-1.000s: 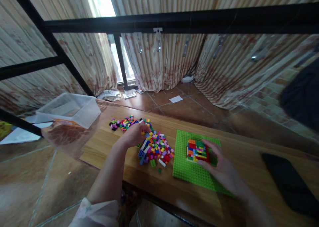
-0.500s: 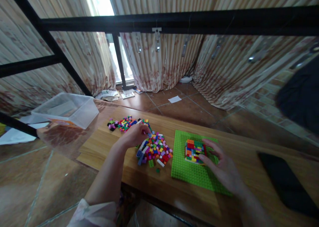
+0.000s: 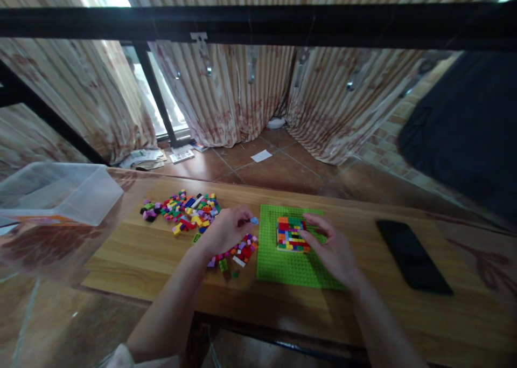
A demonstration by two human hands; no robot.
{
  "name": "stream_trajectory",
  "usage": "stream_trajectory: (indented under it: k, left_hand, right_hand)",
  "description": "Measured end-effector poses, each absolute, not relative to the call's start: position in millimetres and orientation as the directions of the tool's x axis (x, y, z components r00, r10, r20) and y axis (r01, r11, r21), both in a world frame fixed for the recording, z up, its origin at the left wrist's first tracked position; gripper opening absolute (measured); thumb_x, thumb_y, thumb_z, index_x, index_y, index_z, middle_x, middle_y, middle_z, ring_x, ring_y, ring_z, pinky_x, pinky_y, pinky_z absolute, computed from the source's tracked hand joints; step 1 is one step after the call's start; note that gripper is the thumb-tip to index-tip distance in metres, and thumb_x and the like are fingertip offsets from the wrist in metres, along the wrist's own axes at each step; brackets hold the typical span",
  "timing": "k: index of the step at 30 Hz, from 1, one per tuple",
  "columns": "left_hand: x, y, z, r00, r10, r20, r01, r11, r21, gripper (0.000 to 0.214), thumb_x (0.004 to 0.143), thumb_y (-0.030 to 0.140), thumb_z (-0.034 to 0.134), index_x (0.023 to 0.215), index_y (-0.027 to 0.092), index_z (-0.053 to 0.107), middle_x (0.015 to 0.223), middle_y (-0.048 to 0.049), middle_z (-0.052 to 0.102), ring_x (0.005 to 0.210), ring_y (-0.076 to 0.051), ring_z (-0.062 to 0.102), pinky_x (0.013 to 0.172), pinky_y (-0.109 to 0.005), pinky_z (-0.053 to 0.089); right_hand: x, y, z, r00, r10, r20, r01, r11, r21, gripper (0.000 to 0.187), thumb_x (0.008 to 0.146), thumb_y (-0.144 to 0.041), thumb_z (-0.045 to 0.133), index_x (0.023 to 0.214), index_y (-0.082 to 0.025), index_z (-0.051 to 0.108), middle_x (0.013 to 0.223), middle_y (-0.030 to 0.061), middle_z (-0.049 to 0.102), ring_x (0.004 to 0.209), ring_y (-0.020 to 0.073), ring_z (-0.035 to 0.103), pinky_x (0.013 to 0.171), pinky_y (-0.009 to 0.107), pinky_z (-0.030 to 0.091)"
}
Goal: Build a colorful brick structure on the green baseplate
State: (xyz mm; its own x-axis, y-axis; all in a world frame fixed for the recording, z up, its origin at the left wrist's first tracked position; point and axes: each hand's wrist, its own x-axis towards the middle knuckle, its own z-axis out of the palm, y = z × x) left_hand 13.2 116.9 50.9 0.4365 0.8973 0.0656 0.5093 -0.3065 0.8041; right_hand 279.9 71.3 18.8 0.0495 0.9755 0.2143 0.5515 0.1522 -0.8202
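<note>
A green baseplate (image 3: 283, 265) lies on the wooden table (image 3: 161, 260). On it stands a block of many-coloured small bricks (image 3: 290, 233). My right hand (image 3: 331, 249) rests on the plate, fingers curled against the block's right side. My left hand (image 3: 228, 229) hovers over a heap of loose coloured bricks (image 3: 189, 213) and pinches a small light-blue brick (image 3: 254, 220) just left of the plate's edge. More loose bricks (image 3: 238, 254) lie under that hand.
A clear plastic box (image 3: 56, 193) stands at the table's left end. A black phone (image 3: 412, 256) lies flat to the right of the plate. A black metal bar (image 3: 258, 26) crosses the top of the view. Striped curtains and a tiled floor lie beyond.
My left hand has lifted out of the heap with a light-blue brick and moved right toward the plate. The view has swung right. My right hand stays at the block.
</note>
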Motion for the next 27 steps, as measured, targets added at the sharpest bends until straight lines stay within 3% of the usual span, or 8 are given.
stream_trajectory:
  k: [4,8,12,18,22,27]
  left_hand:
    - [41.3,107.3,48.0,0.467,0.881,0.070,0.503,-0.330,0.799,0.007,0.082,0.021,0.054,0.086,0.018,0.059,0.071,0.0017,0.065,0.063,-0.011,0.059,0.059,-0.020,0.043]
    - [56.6,100.7,45.0,0.462,0.872,0.160,0.540,-0.419,0.730,0.007,0.084,0.019,0.054,0.088,0.019,0.060,0.072,0.0017,0.064,0.063,-0.011,0.059,0.060,-0.021,0.043]
    - [66.0,94.9,41.5,0.474,0.826,0.306,0.536,-0.546,0.644,0.010,0.086,0.018,0.054,0.094,0.020,0.061,0.085,-0.0007,0.067,0.076,-0.013,0.063,0.068,-0.023,0.047]
    - [78.7,88.1,34.9,0.550,0.733,0.400,0.512,-0.675,0.531,0.018,0.090,0.017,0.049,0.104,0.021,0.059,0.096,-0.0033,0.067,0.087,-0.015,0.064,0.077,-0.027,0.050]
    - [82.8,86.8,33.7,0.536,0.736,0.413,0.499,-0.671,0.548,0.018,0.091,0.016,0.047,0.104,0.021,0.059,0.097,-0.0031,0.067,0.089,-0.015,0.063,0.078,-0.027,0.051]
    - [82.2,89.3,32.0,0.400,0.834,0.380,0.565,-0.551,0.613,0.015,0.087,0.016,0.052,0.100,0.020,0.060,0.095,-0.0036,0.067,0.085,-0.016,0.063,0.077,-0.028,0.052]
  right_hand:
    - [278.8,71.8,20.8,0.108,0.963,0.247,0.529,0.154,-0.834,0.033,0.081,-0.045,0.061,0.107,-0.025,0.067,0.117,0.0061,0.065,0.107,0.0233,0.060,0.093,0.042,0.046]
    - [272.5,69.3,28.2,0.176,0.924,0.339,0.498,0.214,-0.840,0.024,0.084,-0.041,0.058,0.091,-0.023,0.071,0.094,0.0051,0.070,0.088,0.0199,0.063,0.081,0.036,0.049]
    - [260.2,64.2,34.4,0.091,0.941,0.327,0.483,0.245,-0.840,0.022,0.085,-0.040,0.058,0.089,-0.022,0.070,0.083,0.0027,0.067,0.074,0.0161,0.060,0.068,0.030,0.048]
    - [248.5,59.9,35.2,-0.054,0.968,0.245,0.429,0.244,-0.870,0.022,0.082,-0.038,0.062,0.096,-0.023,0.069,0.087,0.0019,0.067,0.080,0.0170,0.060,0.072,0.030,0.048]
    - [252.1,60.8,32.9,-0.066,0.978,0.199,0.407,0.208,-0.889,0.020,0.082,-0.036,0.061,0.095,-0.024,0.069,0.085,0.0010,0.067,0.076,0.0162,0.060,0.071,0.030,0.048]
    - [264.4,64.4,28.7,0.029,0.976,0.216,0.490,0.174,-0.854,0.021,0.083,-0.034,0.058,0.098,-0.025,0.069,0.093,0.0022,0.069,0.081,0.0177,0.063,0.078,0.034,0.050]
